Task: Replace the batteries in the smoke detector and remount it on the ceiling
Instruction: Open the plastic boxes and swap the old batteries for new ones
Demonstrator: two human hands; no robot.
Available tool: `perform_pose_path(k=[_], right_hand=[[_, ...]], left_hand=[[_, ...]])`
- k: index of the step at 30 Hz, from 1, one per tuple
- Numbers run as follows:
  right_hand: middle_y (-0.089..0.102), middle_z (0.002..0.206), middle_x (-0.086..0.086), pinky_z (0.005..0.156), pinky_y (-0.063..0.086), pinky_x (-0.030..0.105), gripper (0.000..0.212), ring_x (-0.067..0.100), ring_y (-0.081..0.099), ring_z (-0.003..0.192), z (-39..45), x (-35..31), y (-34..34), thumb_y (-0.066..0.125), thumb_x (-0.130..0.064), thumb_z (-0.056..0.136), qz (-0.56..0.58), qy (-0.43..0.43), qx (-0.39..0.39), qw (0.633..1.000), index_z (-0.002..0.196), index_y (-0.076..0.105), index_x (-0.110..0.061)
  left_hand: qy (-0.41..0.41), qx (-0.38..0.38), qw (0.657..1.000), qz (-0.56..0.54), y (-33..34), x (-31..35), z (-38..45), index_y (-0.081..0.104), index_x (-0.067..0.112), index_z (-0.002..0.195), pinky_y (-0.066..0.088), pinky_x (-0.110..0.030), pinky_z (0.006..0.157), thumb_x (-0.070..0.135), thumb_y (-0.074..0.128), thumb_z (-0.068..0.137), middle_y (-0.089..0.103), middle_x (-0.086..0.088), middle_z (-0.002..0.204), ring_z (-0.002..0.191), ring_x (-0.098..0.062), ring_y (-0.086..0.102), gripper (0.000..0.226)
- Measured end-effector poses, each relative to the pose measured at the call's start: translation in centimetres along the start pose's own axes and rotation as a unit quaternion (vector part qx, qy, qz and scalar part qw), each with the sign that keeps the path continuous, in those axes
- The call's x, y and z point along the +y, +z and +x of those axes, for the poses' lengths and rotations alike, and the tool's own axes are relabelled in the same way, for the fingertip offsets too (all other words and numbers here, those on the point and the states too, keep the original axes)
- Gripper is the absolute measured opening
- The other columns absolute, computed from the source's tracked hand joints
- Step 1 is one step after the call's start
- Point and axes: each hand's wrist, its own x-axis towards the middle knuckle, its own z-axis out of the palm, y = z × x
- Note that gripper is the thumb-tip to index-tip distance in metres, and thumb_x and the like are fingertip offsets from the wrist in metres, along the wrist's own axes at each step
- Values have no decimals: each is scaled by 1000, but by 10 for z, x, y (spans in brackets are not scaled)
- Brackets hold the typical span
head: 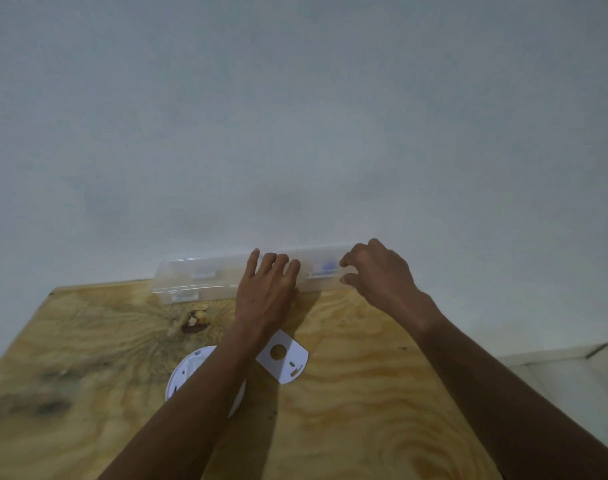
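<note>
A long clear plastic box (198, 271) lies along the far edge of the plywood table (98, 341), against the wall. My left hand (266, 289) rests flat on the box's middle, fingers spread. At the box's right end my right hand (377, 271) hovers with curled fingers; whether it touches the box is unclear. Blurred blue and white items show inside the box. The round white smoke detector (186, 372) lies on the table, partly hidden under my left forearm. A flat white plate (285, 360) with a round hole lies beside it.
A plain white wall (295, 116) rises directly behind the table. A dark knot (193, 323) marks the wood near the box. To the right, beyond the table edge, is a white ledge (565, 375) with a dark cable.
</note>
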Motion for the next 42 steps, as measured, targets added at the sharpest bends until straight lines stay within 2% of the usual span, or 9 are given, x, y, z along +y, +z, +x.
perform_pose_path(k=[8,18,22,25,29,32,36,40,42], right_hand=[[70,114,0,77,48,36,25,22,56,107,-4,14,15,65,-29,94,34,29,38,998,114,74,-17],[65,73,1,52,44,31,10,23,60,70,-8,17,38,80,-14,80,9,-16,110,994,73,74,-14],[66,80,2,57,44,32,8,23,61,76,-7,13,32,75,-18,86,-17,-9,80,997,79,74,-14],[66,106,5,74,49,37,18,26,59,99,-7,2,22,62,-22,96,-44,11,30,999,107,72,-14],[63,121,5,84,51,36,30,24,58,112,-14,-44,14,62,-19,95,110,59,27,992,125,64,-16],[72,110,8,84,50,26,24,20,67,101,-8,-91,15,64,-16,93,262,93,8,960,115,71,-10],[77,92,5,78,54,27,20,14,68,83,7,-143,26,69,-21,90,422,191,-53,885,90,76,-2],[74,80,13,49,48,24,31,14,58,53,27,-176,41,70,-27,91,564,368,-123,729,93,69,4],[71,79,16,45,44,24,34,14,50,48,33,-185,50,69,-27,93,603,425,-121,663,95,66,6]], left_hand=[[10,40,997,-64,1,0,-5,75,5,101,54,-47,92,17,81,83,75,-13,100,93,-35,68,22],[-11,6,996,-89,0,1,2,80,6,93,57,-39,73,12,85,78,78,-11,93,88,-34,70,17],[-20,-17,994,-104,-6,3,2,79,5,94,57,-40,72,12,83,80,78,-12,96,92,-34,70,16],[-28,-27,991,-129,-15,0,1,76,3,108,56,-42,79,16,79,85,75,-16,111,104,-36,67,27],[-53,-8,985,-162,-32,-19,-12,68,4,126,53,-44,87,19,74,90,70,-16,125,116,-38,61,39],[-86,-3,980,-181,-42,-53,-30,68,6,127,53,-44,88,17,72,91,69,-14,125,117,-36,60,38],[-146,-8,972,-186,-45,-109,-60,68,8,127,53,-43,92,12,70,87,69,-13,125,119,-34,59,40],[-172,-73,969,-159,-31,-152,-86,62,11,135,52,-45,94,15,78,80,64,-12,134,124,-35,55,57],[-162,-95,971,-149,-19,-165,-91,63,11,134,53,-45,92,14,84,73,63,-13,134,124,-36,55,64]])
